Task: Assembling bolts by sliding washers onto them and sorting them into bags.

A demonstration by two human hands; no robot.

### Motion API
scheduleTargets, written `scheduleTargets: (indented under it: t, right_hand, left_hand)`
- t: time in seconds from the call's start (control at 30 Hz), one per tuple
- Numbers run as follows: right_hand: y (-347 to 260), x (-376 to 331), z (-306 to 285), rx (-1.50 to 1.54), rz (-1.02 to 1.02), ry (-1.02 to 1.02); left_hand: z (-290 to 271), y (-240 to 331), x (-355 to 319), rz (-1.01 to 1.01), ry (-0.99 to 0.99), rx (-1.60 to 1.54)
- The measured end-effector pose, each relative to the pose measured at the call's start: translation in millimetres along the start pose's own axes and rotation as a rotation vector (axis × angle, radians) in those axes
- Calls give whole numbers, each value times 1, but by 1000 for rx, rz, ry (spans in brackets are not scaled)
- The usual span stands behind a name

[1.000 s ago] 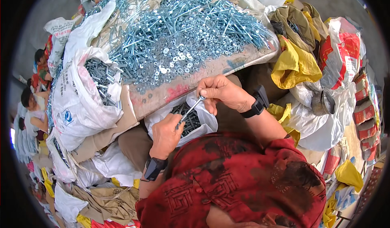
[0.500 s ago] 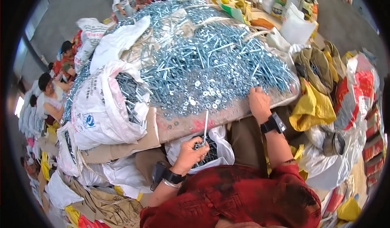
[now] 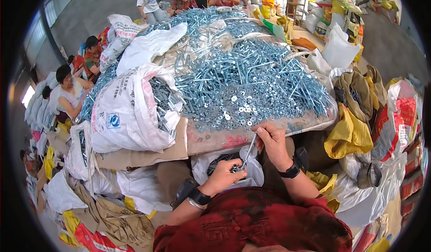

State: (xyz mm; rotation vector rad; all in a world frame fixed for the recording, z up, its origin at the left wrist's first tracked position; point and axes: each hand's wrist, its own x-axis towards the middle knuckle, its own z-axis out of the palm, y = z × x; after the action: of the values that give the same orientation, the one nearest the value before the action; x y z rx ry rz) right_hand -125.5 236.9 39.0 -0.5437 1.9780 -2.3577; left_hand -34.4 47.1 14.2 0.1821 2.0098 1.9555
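Observation:
My left hand (image 3: 226,175) is closed around the lower end of a long silver bolt (image 3: 249,151), which leans up and to the right. Small dark metal pieces show between its fingers, too small to name. Thumb and fingertips of my right hand (image 3: 274,146) are pinched together at the bolt's upper end; what they hold is too small to make out. Both hands are over an open white bag (image 3: 257,173) with metal parts in it. Just beyond, flat washers (image 3: 224,105) lie at the near side of a big heap of bolts (image 3: 242,65).
A padded board edge (image 3: 220,142) runs between me and the heap. At left stands a white woven sack (image 3: 121,117) spilling metal rods. Yellow cloth (image 3: 348,133) and a metal cup (image 3: 369,175) are at right. Other people sit along the left and far sides.
My right hand has come from the heap's near edge down and left to the bolt's upper end. The bolt in my left hand has tilted right. The whole view has shifted slightly.

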Motion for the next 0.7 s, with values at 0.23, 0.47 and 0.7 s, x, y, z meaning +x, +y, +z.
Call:
scheduleTargets:
  t: [0.23,0.47,0.7]
  right_hand:
    - [-11,-12,6,40,-68,-104]
    - [-35,-13,-12,-200,5,-266]
    - [-16,-31,8,215,254,-504]
  left_hand:
    - [5,8,-22,75,11,24]
    - [-3,15,-27,386,348,864]
    - [-4,19,-25,154,297,500]
